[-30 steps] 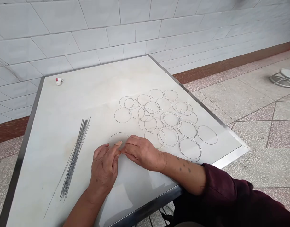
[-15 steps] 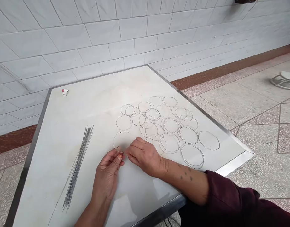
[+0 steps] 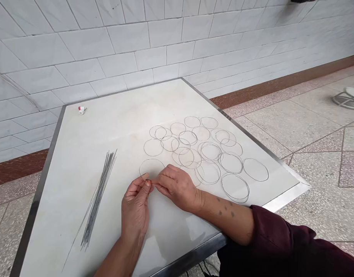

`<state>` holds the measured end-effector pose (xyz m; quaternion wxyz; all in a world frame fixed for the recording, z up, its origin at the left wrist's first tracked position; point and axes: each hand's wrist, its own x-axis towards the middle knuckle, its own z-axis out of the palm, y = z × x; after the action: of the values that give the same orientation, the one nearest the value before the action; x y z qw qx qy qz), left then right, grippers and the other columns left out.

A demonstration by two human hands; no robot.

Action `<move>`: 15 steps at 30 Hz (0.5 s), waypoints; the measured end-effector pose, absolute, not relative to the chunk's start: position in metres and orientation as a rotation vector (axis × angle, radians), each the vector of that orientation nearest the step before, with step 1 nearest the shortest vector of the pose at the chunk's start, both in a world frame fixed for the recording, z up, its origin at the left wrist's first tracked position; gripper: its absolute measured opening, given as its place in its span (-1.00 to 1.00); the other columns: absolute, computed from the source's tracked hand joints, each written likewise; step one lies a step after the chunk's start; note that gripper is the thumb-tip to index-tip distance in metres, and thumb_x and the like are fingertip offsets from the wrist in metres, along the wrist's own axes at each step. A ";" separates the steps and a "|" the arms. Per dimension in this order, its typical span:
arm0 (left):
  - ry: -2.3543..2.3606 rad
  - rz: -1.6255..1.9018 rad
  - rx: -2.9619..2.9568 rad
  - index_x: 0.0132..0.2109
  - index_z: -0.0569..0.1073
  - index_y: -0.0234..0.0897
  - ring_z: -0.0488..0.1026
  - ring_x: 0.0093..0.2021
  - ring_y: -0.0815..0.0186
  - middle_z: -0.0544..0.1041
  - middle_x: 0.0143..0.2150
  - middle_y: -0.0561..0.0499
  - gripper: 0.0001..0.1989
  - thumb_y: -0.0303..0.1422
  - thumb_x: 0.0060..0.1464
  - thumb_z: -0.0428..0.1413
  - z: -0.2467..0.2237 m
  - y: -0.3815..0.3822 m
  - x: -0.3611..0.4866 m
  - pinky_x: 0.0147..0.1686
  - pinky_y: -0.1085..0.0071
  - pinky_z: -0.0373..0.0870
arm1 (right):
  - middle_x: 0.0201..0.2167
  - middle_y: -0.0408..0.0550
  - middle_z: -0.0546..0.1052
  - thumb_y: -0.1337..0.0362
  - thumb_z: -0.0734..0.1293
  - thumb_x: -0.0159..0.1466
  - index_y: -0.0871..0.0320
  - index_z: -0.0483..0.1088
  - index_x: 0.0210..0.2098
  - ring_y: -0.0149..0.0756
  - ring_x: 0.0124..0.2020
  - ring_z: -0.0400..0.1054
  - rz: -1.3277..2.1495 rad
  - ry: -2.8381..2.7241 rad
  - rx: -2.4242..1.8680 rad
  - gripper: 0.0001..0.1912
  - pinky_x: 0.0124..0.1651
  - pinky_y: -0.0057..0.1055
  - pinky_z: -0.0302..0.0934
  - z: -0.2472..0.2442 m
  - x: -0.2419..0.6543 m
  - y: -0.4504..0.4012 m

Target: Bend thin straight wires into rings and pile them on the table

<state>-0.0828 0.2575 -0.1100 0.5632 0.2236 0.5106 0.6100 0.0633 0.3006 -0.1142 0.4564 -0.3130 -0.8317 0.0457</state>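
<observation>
Near the middle of the table, my left hand (image 3: pixel 136 204) pinches the near side of a thin wire ring (image 3: pixel 149 159) between thumb and fingers. My right hand (image 3: pixel 175 186) comes from the right, its fingers closed on the same wire beside the left fingertips. The wire ends are hidden between the fingers. Beyond and to the right lie several wire rings (image 3: pixel 231 154), many overlapping. A bundle of straight wires (image 3: pixel 98 200) rests left of my left hand, with one wire sticking out towards the near edge.
The white table (image 3: pixel 119 115) has a metal rim. A small white and red object (image 3: pixel 82 110) sits at its far left corner. A tiled wall stands behind, and a stool (image 3: pixel 348 98) is on the floor at the far right.
My hands have come closer together at the wire ring, the left one moving slightly right and up. The view has shifted a little.
</observation>
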 end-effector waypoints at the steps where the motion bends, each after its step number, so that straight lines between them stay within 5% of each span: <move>1: 1.201 1.444 0.526 -0.12 0.64 -0.17 0.44 -0.25 0.39 0.56 -0.28 0.07 -0.70 -0.31 -0.07 0.38 -0.110 0.257 -0.082 0.01 0.34 0.35 | -0.49 -0.13 0.45 0.37 0.28 0.39 0.16 0.48 -0.33 -0.36 -0.43 0.21 0.110 -2.055 -0.783 -0.82 -0.38 -0.44 0.19 -0.114 0.064 0.301; 8: 1.168 1.486 0.503 -0.22 0.65 -0.20 0.43 -0.19 0.39 0.54 -0.30 0.08 -0.73 -0.35 -0.15 0.42 -0.109 0.259 -0.078 0.07 0.37 0.32 | -0.50 -0.12 0.46 0.31 0.26 0.42 0.16 0.44 -0.30 -0.34 -0.44 0.23 0.076 -2.064 -0.799 -0.83 -0.38 -0.41 0.23 -0.112 0.064 0.302; 15: 1.157 1.483 0.487 -0.18 0.64 -0.20 0.47 -0.25 0.38 0.53 -0.30 0.09 -0.73 -0.33 -0.10 0.40 -0.108 0.259 -0.086 0.03 0.34 0.37 | -0.26 -0.01 0.57 0.33 0.26 0.41 0.19 0.43 -0.12 -0.31 -0.35 0.31 0.057 -2.072 -0.760 -0.88 -0.29 -0.37 0.30 -0.106 0.070 0.303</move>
<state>-0.0865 0.2586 -0.1085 0.5643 0.2070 0.4916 0.6302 0.0699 0.3034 -0.1063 0.4501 -0.3073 -0.8381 0.0229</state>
